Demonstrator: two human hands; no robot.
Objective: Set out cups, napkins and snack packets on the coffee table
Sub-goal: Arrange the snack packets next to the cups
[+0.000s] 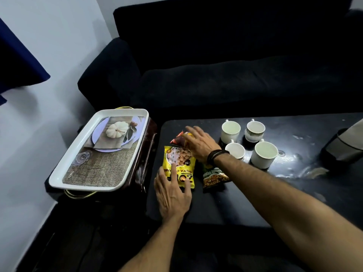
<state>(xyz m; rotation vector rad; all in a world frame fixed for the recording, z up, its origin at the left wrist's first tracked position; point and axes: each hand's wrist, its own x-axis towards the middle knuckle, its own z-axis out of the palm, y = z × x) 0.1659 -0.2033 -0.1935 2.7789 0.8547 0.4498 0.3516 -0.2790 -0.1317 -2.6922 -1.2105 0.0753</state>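
Observation:
Three snack packets lie at the left end of the black coffee table [245, 203]: a yellow packet [177, 161], a red-brown packet [179, 141] behind it, and a green packet [213, 176] to its right. My left hand [172, 191] rests with spread, straight fingers on the yellow packet's near end. My right hand [199, 143], wearing dark wristbands, reaches over the red-brown packet with fingers extended and touches it. Several white cups [264, 156] stand in a cluster to the right of the packets. No napkins are in view.
A white rectangular tray [59, 178] with a pumpkin picture sits on a dark side stand left of the table. A black sofa [235, 65] runs behind the table. A grey-and-black bag [343, 148] sits at the table's right end.

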